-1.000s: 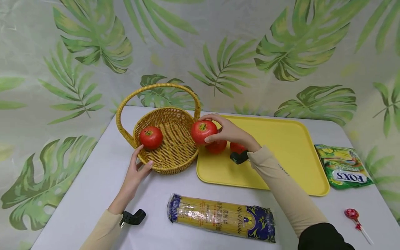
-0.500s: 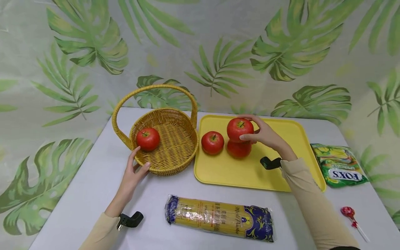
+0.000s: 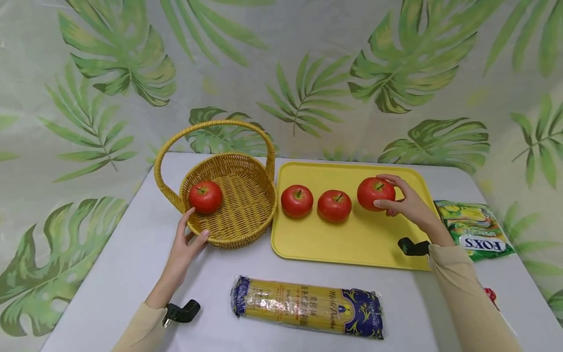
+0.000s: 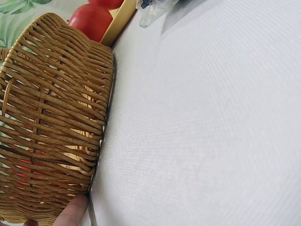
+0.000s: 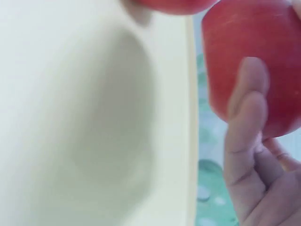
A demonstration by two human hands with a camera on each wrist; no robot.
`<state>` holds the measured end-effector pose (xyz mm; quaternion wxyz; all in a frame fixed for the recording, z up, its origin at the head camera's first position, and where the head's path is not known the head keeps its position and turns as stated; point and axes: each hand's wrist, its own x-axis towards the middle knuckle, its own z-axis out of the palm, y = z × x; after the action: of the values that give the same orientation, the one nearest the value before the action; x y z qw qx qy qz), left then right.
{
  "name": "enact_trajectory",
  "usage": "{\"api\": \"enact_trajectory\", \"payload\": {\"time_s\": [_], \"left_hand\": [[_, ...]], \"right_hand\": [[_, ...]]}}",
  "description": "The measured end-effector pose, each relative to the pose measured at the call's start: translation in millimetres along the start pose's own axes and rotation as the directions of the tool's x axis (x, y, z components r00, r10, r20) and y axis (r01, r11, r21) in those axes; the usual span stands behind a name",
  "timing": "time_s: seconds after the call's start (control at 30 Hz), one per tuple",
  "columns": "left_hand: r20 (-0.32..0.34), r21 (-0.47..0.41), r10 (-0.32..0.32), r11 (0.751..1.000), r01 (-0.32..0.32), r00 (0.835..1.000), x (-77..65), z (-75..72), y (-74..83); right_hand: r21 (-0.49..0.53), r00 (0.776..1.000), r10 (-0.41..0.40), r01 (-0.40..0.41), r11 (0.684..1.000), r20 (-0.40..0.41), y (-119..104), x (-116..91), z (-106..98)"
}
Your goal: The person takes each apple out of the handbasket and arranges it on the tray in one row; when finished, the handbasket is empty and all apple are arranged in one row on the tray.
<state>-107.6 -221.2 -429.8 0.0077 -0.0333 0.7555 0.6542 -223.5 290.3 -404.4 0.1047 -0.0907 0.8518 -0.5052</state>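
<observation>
– on the near part of the table point(image 3: 220, 337), what do you see?

– a spaghetti pack point(image 3: 308, 307), lying crossways. past it the left hand point(image 3: 181, 247) rests against the basket point(image 3: 239, 239), thumb and finger spread, touching its near side rather than clasping it.

– anything inside?

– one basket apple point(image 3: 205, 197), over by the left wall.

– and on the tray point(image 3: 347, 244)?

– a left tray apple point(image 3: 297, 201) and a middle tray apple point(image 3: 334, 205), side by side, just apart, stems up.

– what about the right hand point(image 3: 412, 204)?

– it grips the held apple point(image 3: 371, 194) over the right part of the tray, thumb on the near side, fingers round towards the far side. by the shadow below, i judge it's lifted slightly.

– how would it handle?

– firm and easy for one hand, i'd guess; whether it's real or a plastic copy, i can't tell. the skin shines, so a shallow pinch might slip, and a real one would bruise if dropped.

– where would you take hold, then?

– round the widest part, thumb facing fingers, pads a touch below the middle. leave the stem alone; it's too thin to lift by.

– and farthest off?

– just the leaf-print cloth point(image 3: 308, 34) hanging behind.
</observation>
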Motion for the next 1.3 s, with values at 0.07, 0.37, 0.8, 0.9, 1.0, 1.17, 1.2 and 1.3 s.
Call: {"api": "enact_trajectory", "payload": {"time_s": [0.07, 0.37, 0.8, 0.9, 1.0, 1.17, 1.2, 1.3], "left_hand": [[-0.002, -0.004, 0.003, 1.0, -0.003, 1.0, -0.3, 0.1, 0.5], [-0.003, -0.009, 0.006, 1.0, -0.006, 1.0, -0.1, 0.3, 0.2], [0.006, -0.027, 0.015, 1.0, -0.015, 1.0, 0.0, 0.4, -2.0], [0.006, -0.034, 0.018, 0.999, -0.018, 1.0, 0.5, -0.1, -3.2], [0.003, -0.039, 0.016, 0.999, -0.016, 1.0, 1.3, -0.3, -4.5], [0.0, -0.037, 0.018, 0.999, -0.018, 1.0, 1.4, -0.6, -5.0], [-0.002, -0.033, 0.019, 0.999, -0.019, 1.0, 1.8, -1.0, -5.8], [-0.008, -0.025, 0.021, 0.999, -0.021, 1.0, 4.8, -3.0, -12.0]], "right_hand": [[-0.001, 1.0, 0.01, -0.01, 1.0, 0.017, 8, -3, 0], [0.015, 0.996, 0.039, -0.041, 0.999, 0.081, 29, -8, 7], [-0.045, 0.993, -0.016, 0.022, 0.999, 0.119, 29, -11, 8], [-0.073, 0.993, -0.046, 0.054, 0.996, 0.107, 20, -11, 7], [-0.07, 0.992, -0.07, 0.078, 0.994, 0.107, 7, -11, 6], [-0.049, 0.983, -0.124, 0.132, 0.99, 0.138, -19, -9, 16], [-0.05, 0.98, -0.137, 0.145, 0.988, 0.143, -23, -8, 19], [-0.061, 0.972, -0.165, 0.177, 0.982, 0.166, -37, -1, 33]]}}
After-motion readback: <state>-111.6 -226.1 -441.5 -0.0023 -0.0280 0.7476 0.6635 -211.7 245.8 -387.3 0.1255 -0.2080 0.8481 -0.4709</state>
